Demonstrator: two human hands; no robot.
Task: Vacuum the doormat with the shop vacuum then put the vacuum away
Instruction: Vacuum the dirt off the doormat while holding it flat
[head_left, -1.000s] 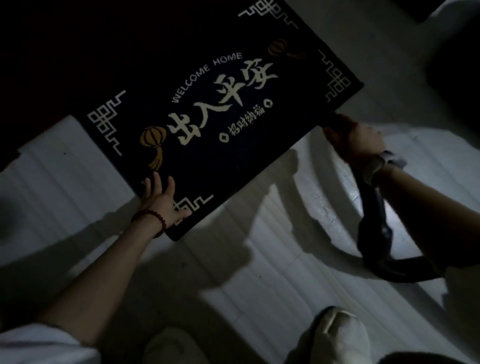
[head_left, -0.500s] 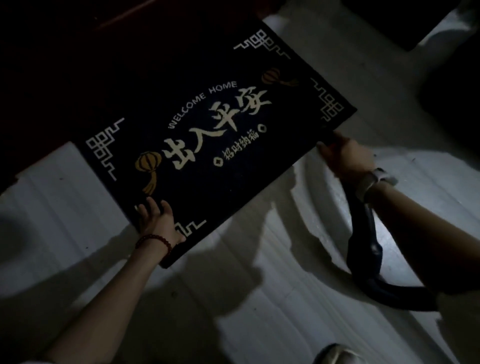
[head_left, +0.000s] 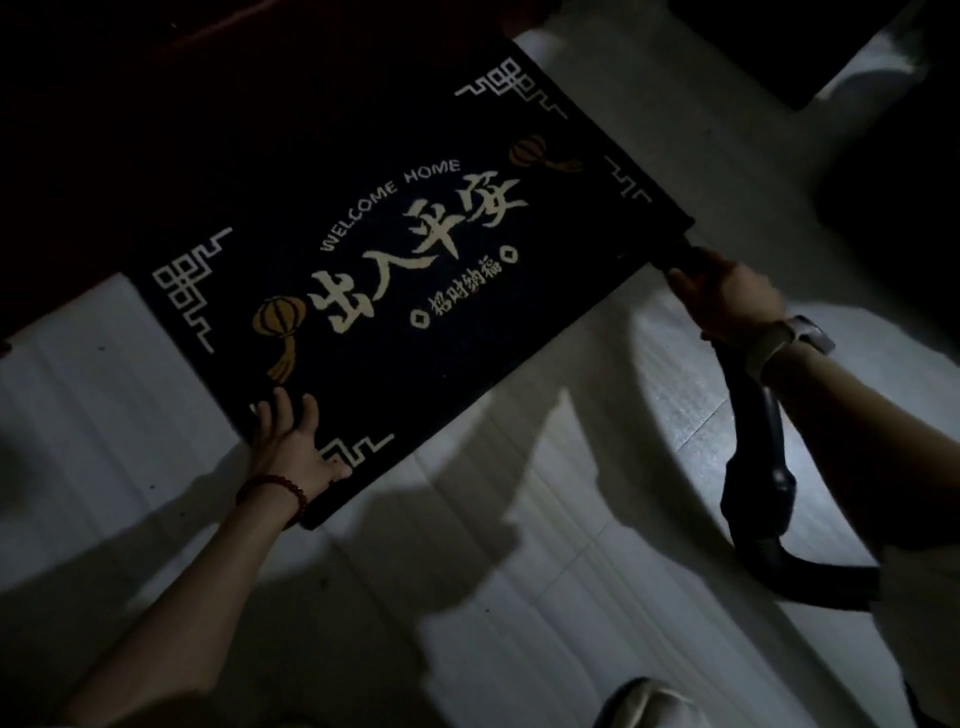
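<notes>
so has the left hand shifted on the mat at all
No. The left hand stays flat on the doormat, beside the same white corner fret, below the lantern.

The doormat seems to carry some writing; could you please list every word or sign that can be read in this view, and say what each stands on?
"WELCOME HOME": arched pale letters on the dark doormat, above the big characters.
"出入平安": large pale characters across the doormat's middle.
"招财纳福": small characters below, between two coin signs; blurred, so this reading is uncertain.
The watch on the right wrist shows no readable text.
Nothing readable shows on the vacuum hose.
</notes>
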